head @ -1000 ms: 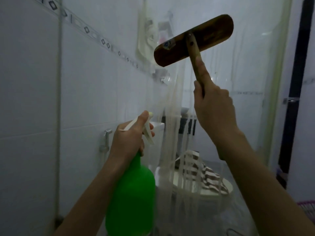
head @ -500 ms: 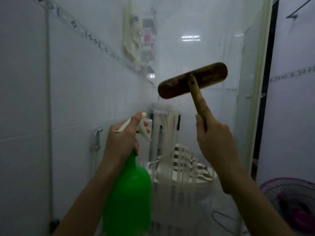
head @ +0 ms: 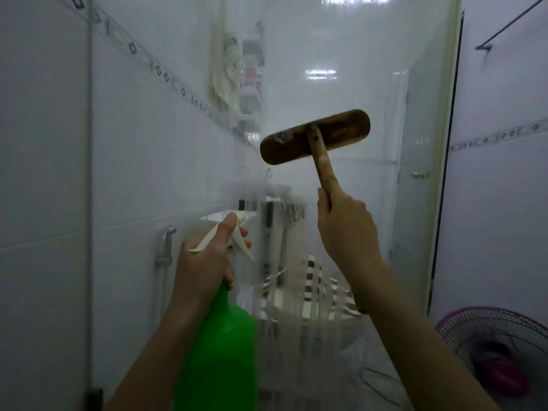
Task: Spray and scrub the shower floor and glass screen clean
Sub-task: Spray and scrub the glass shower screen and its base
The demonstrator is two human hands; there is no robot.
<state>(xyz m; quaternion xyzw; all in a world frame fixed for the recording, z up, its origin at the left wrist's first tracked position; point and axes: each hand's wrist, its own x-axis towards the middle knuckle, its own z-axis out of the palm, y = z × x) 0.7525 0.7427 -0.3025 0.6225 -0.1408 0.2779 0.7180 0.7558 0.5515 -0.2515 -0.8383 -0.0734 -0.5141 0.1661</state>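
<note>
The glass screen (head: 350,69) stands right in front of me, fogged and streaked with runs of foam in its lower half. My right hand (head: 345,229) grips the wooden handle of a brown scrub brush (head: 314,137), forefinger laid along the handle, the brush head held flat against the glass at mid height. My left hand (head: 204,262) is closed around the white trigger head of a green spray bottle (head: 219,354), which points at the glass at the lower left. The shower floor is out of view.
A white tiled wall (head: 59,173) with a patterned border runs along the left, with a bidet sprayer (head: 164,247) mounted on it. Behind the glass are a toilet with a striped cloth (head: 314,280) and a hanging shelf. A pink fan (head: 501,354) sits at the lower right.
The brush has come down the glass from near the top to mid height. My view has tilted and shifted, bringing the fan and the door frame into sight. The bottle has stayed in my left hand.
</note>
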